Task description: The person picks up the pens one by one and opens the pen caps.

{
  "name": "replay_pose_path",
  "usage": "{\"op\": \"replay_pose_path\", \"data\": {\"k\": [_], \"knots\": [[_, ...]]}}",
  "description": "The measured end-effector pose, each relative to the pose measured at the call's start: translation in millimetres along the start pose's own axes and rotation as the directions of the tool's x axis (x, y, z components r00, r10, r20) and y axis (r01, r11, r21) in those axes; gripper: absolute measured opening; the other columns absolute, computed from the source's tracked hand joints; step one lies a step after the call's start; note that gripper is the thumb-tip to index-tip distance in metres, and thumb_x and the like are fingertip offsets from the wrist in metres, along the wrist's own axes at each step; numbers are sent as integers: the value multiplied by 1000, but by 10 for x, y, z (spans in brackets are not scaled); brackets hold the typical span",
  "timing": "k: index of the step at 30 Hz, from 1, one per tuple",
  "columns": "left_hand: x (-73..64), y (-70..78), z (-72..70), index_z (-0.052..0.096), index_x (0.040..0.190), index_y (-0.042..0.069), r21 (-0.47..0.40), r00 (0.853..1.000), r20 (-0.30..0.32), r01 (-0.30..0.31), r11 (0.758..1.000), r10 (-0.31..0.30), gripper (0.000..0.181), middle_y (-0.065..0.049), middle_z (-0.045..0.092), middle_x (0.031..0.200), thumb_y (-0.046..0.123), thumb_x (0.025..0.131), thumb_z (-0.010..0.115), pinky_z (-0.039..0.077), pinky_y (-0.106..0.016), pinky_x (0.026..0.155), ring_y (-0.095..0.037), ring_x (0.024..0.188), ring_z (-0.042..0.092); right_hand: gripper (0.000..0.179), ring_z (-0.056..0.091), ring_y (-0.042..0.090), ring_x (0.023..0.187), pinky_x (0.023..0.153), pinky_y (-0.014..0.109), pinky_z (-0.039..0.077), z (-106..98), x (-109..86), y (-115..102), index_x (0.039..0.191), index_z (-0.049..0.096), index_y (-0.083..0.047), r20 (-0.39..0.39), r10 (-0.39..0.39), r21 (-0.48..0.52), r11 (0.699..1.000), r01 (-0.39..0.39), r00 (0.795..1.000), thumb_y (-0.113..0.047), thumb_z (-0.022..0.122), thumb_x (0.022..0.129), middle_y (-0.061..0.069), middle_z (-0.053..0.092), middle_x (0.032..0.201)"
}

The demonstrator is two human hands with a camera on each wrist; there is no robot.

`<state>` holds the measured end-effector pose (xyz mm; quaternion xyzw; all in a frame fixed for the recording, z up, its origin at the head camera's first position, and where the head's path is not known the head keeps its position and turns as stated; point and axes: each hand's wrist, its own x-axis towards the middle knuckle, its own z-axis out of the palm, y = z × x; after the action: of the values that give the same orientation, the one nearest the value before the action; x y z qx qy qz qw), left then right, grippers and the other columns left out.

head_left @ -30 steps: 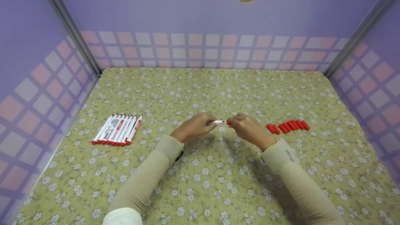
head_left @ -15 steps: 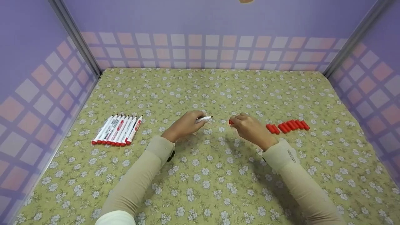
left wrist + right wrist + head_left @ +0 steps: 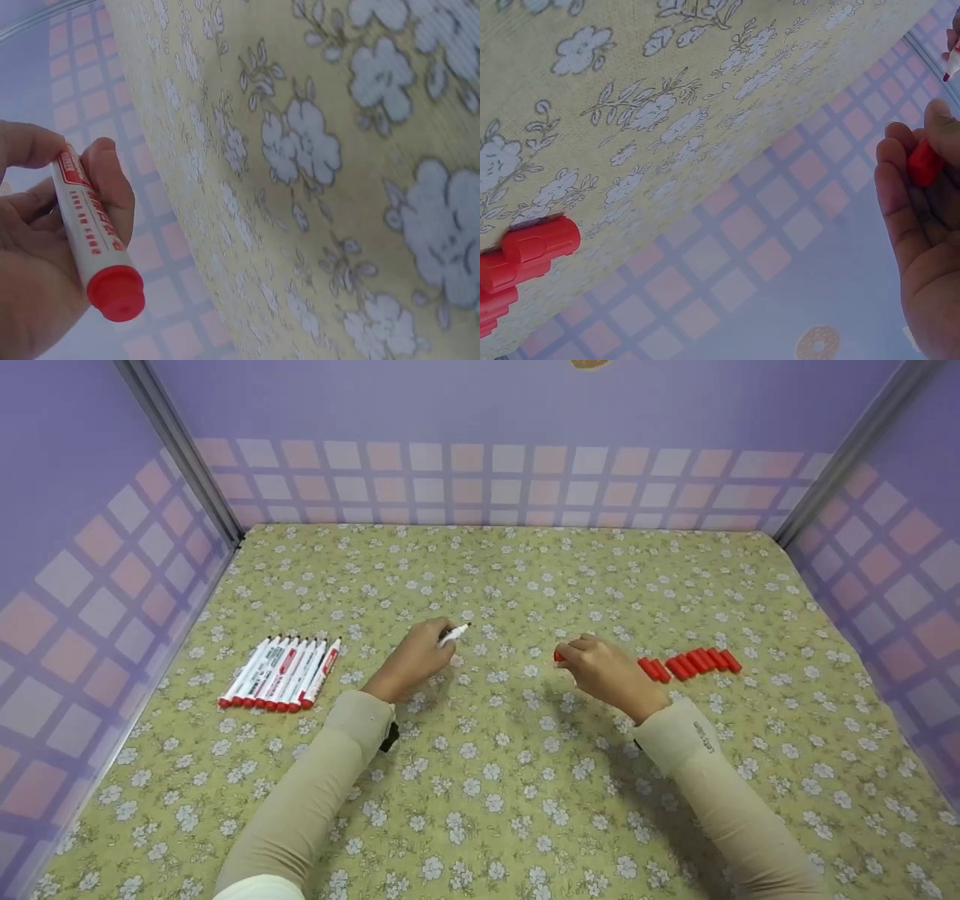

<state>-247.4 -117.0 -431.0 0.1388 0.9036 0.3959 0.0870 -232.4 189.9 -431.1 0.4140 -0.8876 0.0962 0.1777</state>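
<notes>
My left hand (image 3: 417, 655) pinches an uncapped marker (image 3: 88, 217), white with red print and a red end plug. Its dark tip points away to the right in the head view. My right hand (image 3: 604, 669) holds a red marker cap (image 3: 924, 163) between thumb and fingers, apart from the marker. To the left of my left hand lies a row of several uncapped white markers (image 3: 279, 671), side by side with their red ends toward me. Several red caps (image 3: 697, 661) lie in a slanted row to the right of my right hand.
A floral cloth (image 3: 480, 780) covers the table. Purple checkered panels (image 3: 480, 472) stand at the back and on both sides, with grey metal posts (image 3: 180, 450) at the corners.
My left hand has drawn the marker leftward, away from the cap in my right hand, and the gap between them has widened. The right hand has shifted only slightly to the right.
</notes>
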Motion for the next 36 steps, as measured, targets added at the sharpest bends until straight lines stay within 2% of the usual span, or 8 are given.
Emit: {"op": "replay_pose_path", "data": {"k": [4, 8, 11, 17, 20, 23, 29, 36], "knots": [[-22, -58, -86, 57, 125, 2, 74, 997, -70, 30, 997, -25, 32, -13, 64, 100, 22, 101, 47, 39, -31, 58, -14, 59, 42, 4, 65, 21, 73, 64, 32, 56, -4, -21, 19, 93, 68, -5, 17, 18, -12, 1000, -17, 1000, -6, 67, 89, 8, 71, 84], [-76, -131, -168, 59, 123, 3, 99, 993, -107, 69, 993, -58, 32, -12, 64, 90, 24, 100, 49, 36, -29, 51, -13, 52, 37, 7, 66, 22, 74, 65, 31, 57, -5, -37, 37, 95, 69, -4, 35, 27, -26, 999, -26, 999, -6, 67, 89, 9, 72, 85], [-108, -195, -226, 60, 122, 2, 107, 990, -125, 86, 991, -73, 33, -13, 66, 94, 24, 100, 49, 38, -30, 52, -12, 52, 40, 6, 66, 22, 73, 64, 31, 56, 1, -42, 47, 95, 69, -5, 43, 30, -34, 999, -28, 999, -7, 66, 90, 9, 71, 84], [-147, -305, -342, 61, 122, -1, 125, 980, -179, 114, 986, -90, 33, -19, 65, 107, 20, 98, 53, 42, -34, 64, -16, 63, 49, 6, 66, 22, 74, 65, 33, 56, 10, -55, 55, 94, 69, -4, 34, 27, -38, 999, -26, 999, -8, 66, 90, 9, 72, 84], [-171, -359, -395, 63, 118, -3, 143, 973, -213, 125, 982, -93, 32, -21, 62, 104, 19, 97, 54, 42, -33, 62, -17, 66, 50, 10, 67, 23, 75, 65, 33, 57, 19, -67, 61, 97, 70, -3, 24, 27, -31, 999, -26, 999, -7, 68, 88, 10, 72, 86], [-201, -432, -441, 66, 112, -2, 153, 965, -240, 143, 978, -104, 29, -18, 60, 96, 19, 96, 54, 40, -31, 56, -16, 61, 47, 11, 67, 23, 76, 65, 33, 57, 28, -81, 69, 98, 70, -2, 14, 22, -15, 1000, -22, 1000, -6, 68, 88, 11, 72, 86], [-262, -566, -523, 67, 111, -3, 116, 956, -251, 187, 975, -153, 28, -14, 62, 79, 16, 96, 54, 35, -27, 49, -11, 51, 40, 11, 68, 23, 75, 64, 32, 57, 31, -91, 72, 99, 71, -2, 17, 18, -8, 1000, -18, 1000, -5, 67, 88, 11, 72, 85], [-328, -660, -629, 59, 120, -7, 98, 934, -255, 284, 954, -251, 35, -21, 67, 96, 18, 95, 57, 45, -28, 57, -14, 63, 55, 10, 69, 23, 75, 65, 32, 57, 52, -89, 78, 97, 71, -2, 17, 6, -8, 1000, -6, 1000, -4, 68, 88, 12, 72, 85]]}}
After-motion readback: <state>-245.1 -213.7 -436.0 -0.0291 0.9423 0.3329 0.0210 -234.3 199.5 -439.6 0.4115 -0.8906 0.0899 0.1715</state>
